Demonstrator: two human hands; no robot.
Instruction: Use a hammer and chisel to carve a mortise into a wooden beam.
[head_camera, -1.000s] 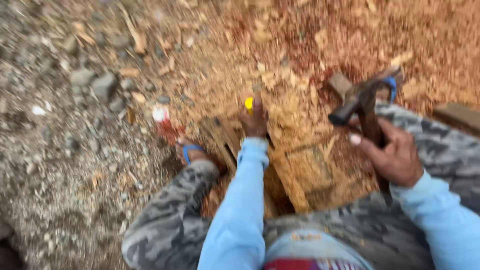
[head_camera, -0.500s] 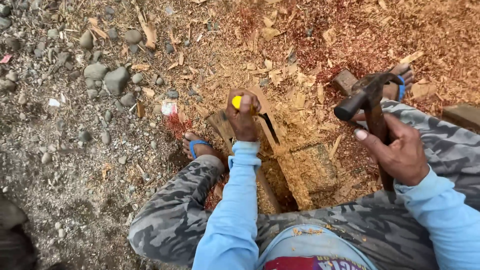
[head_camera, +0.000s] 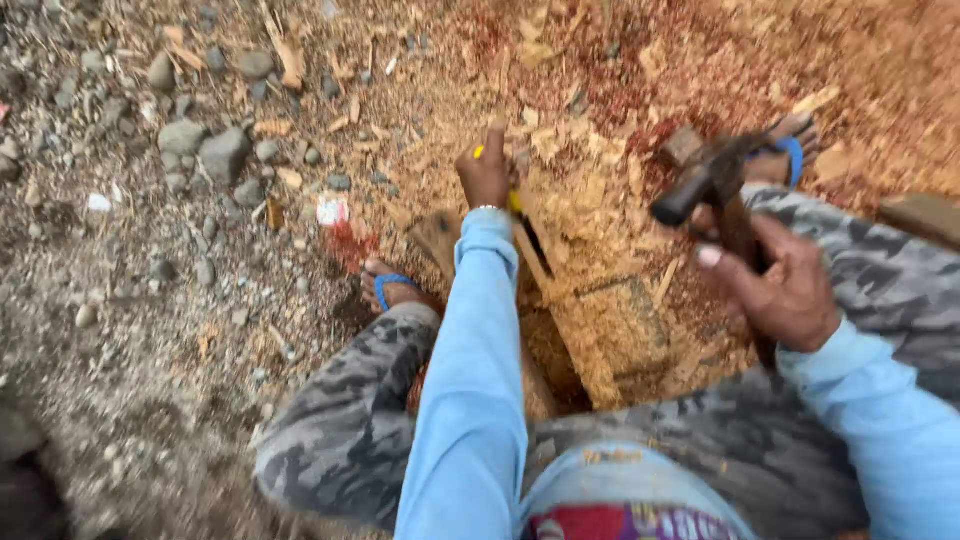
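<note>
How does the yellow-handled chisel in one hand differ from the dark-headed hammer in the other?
The yellow-handled chisel points down along the wooden block, gripped by the left hand; the dark-headed hammer is raised above it in the right hand. The chisel is slim with a dark blade; the hammer has a thick wooden handle. Both are tightly held.

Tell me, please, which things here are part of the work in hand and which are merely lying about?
In use:
left hand holding yellow-handled chisel
right hand holding hammer
wooden block

Lying about:
grey stones
wood chips
white scrap
</note>
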